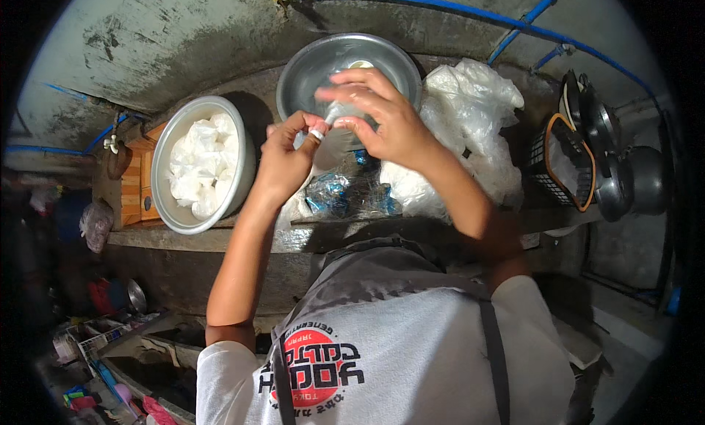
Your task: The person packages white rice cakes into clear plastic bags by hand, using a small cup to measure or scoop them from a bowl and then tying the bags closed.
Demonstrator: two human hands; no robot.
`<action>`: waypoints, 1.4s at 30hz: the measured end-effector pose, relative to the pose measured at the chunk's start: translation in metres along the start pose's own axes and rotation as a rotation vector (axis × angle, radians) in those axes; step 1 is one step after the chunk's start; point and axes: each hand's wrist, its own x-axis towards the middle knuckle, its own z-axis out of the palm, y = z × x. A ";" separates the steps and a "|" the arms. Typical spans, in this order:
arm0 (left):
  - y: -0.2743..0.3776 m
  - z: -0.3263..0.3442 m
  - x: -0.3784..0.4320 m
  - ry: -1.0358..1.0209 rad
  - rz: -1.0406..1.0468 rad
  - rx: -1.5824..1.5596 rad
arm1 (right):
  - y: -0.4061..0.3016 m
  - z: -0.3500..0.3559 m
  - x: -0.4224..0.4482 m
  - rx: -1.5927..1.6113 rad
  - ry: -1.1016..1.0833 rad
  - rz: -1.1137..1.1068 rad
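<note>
My left hand (289,158) pinches the twisted neck of a clear plastic bag (330,152) between thumb and fingers. A white band or fold of plastic circles the neck at the thumb. The bag's body hangs below, partly hidden by the hand. Just right of the neck is my right hand (385,114), its fingers spread and blurred, the thumb close to the bag's twisted tip. Whether it touches the tip is unclear. Behind both hands stands a wide metal basin (297,56) with a pale round container (361,65) in it.
At left, a grey tub (248,155) holds several knotted bags of white contents (201,163). Crumpled plastic bags (473,105) lie at right, beside a black basket with an orange rim (586,172) and dark pots (652,180). Clear-and-blue wrapping (330,194) lies near the counter edge (264,240).
</note>
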 end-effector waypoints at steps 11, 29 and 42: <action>-0.136 0.114 -0.031 0.205 -0.832 -0.829 | 0.051 0.085 -0.172 -0.194 -0.049 0.718; -0.208 0.079 -0.050 -0.112 -0.849 -0.829 | 0.058 0.095 -0.192 0.135 -0.317 0.893; -0.225 0.101 -0.043 0.064 0.014 -0.245 | 0.064 0.089 -0.144 0.031 -0.123 0.837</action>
